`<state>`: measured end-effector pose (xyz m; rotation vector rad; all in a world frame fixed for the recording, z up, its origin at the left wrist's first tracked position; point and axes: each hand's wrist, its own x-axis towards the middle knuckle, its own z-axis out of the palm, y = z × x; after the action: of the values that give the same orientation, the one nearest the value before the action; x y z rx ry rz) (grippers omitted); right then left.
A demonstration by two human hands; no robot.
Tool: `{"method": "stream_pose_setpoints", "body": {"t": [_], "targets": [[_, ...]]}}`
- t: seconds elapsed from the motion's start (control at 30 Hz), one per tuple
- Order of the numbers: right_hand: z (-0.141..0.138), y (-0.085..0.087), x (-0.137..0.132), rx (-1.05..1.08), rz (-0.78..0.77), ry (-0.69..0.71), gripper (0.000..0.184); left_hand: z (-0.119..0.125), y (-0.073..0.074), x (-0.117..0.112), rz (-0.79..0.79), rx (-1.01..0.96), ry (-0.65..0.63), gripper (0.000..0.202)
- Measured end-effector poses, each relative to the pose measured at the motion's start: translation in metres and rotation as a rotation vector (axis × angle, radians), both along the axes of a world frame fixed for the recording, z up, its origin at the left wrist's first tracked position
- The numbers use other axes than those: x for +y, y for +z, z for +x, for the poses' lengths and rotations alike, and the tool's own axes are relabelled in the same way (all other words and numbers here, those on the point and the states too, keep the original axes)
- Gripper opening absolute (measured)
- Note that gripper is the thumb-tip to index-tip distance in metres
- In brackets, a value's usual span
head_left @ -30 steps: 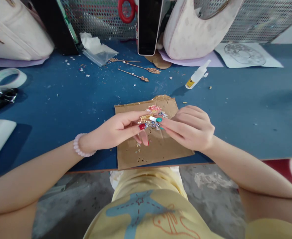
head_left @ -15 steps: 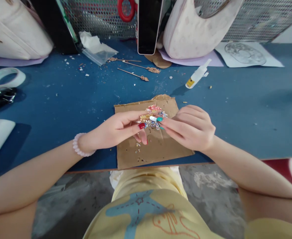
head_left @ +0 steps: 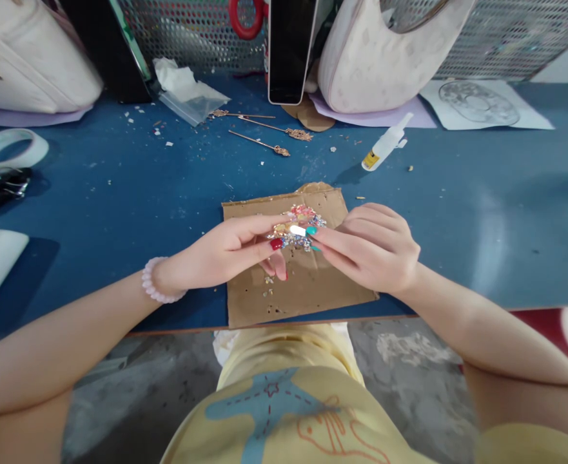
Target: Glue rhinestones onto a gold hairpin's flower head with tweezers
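Note:
A sparkly beaded ornament (head_left: 299,238) in pink, gold, blue and silver is pinched between the thumb and fingers of my left hand (head_left: 225,251), just above a cardboard sheet (head_left: 313,283). At its right side, the thumb and index finger of my right hand (head_left: 375,248) are closed together. A small glossy white piece (head_left: 297,230) sticks out from the right index fingertip, over the beads. My right fingertips reach the ornament's edge; whether they press on it is hard to make out. A few loose sparkly bits (head_left: 269,280) lie on the cardboard.
A white glue bottle (head_left: 383,147) lies beyond my right hand. Metal hairpin sticks (head_left: 264,143) lie beyond the cardboard. At the back stand a phone (head_left: 291,55) and a pale bag (head_left: 385,61). A tape roll (head_left: 13,148) and black clip-like tool (head_left: 6,187) are left.
Both hands and the ornament stay almost where they were. The small white piece now shines brighter, and a light reflection shows on the table at the right.

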<state>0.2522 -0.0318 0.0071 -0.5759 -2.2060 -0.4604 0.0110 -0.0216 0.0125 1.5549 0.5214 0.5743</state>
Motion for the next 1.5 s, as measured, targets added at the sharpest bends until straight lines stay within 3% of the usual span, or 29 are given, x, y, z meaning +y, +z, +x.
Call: {"method": "stream_pose_setpoints", "body": {"t": [0.97, 1.5], "targets": [[0.0019, -0.0034, 0.0012, -0.019, -0.138, -0.010, 0.011, -0.0017, 0.0014, 0.0010, -0.064, 0.043, 0.009, 0.042], [0.0026, -0.0022, 0.0039, 0.016, -0.239, -0.077, 0.013, -0.0023, 0.0023, 0.0041, -0.272, -0.018, 0.111, 0.039]]}}
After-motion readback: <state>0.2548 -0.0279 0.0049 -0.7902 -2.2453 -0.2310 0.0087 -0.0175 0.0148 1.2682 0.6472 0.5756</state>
